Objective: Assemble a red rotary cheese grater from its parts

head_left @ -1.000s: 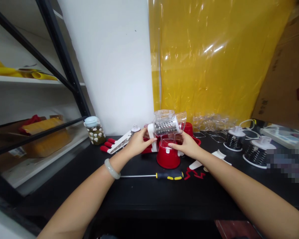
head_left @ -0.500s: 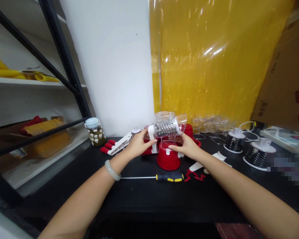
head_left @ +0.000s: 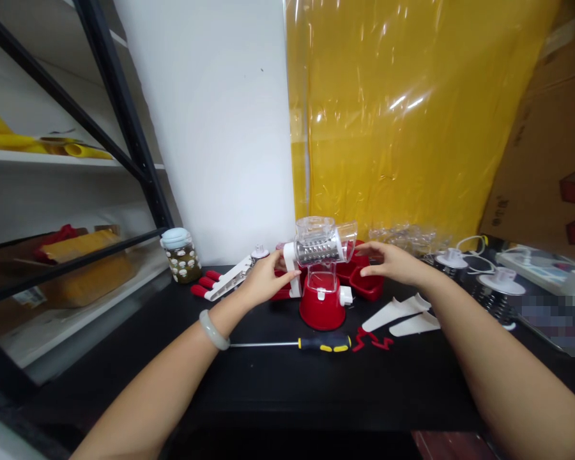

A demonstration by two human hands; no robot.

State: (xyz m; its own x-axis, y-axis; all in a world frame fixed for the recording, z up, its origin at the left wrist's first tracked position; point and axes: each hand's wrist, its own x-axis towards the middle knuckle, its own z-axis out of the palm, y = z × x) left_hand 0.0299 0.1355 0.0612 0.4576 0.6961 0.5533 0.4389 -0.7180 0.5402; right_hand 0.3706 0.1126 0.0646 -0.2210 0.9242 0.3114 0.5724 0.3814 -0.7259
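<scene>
A rotary grater with a red base point(head_left: 322, 305), a clear plastic housing and a metal drum point(head_left: 319, 248) stands upright on the black table. My left hand point(head_left: 269, 276) grips the white crank handle point(head_left: 291, 260) at the grater's left side, thumb in front. My right hand point(head_left: 388, 263) is off the grater, to the right of its clear outlet, with fingers apart and nothing held. Behind the grater, close to my right fingertips, lies a red tray point(head_left: 371, 286).
In front lies a screwdriver point(head_left: 324, 344); right of it are red zigzag pieces point(head_left: 382, 343) and white plastic parts point(head_left: 393, 312). Spare drums point(head_left: 502, 282) stand far right. Left are a patterned jar point(head_left: 183, 259), red-tipped white parts point(head_left: 227, 281) and a shelf rack point(head_left: 138, 147).
My right hand has let go of the grater and moved right and slightly up, its fingers now apart. My left hand remains on the white handle.
</scene>
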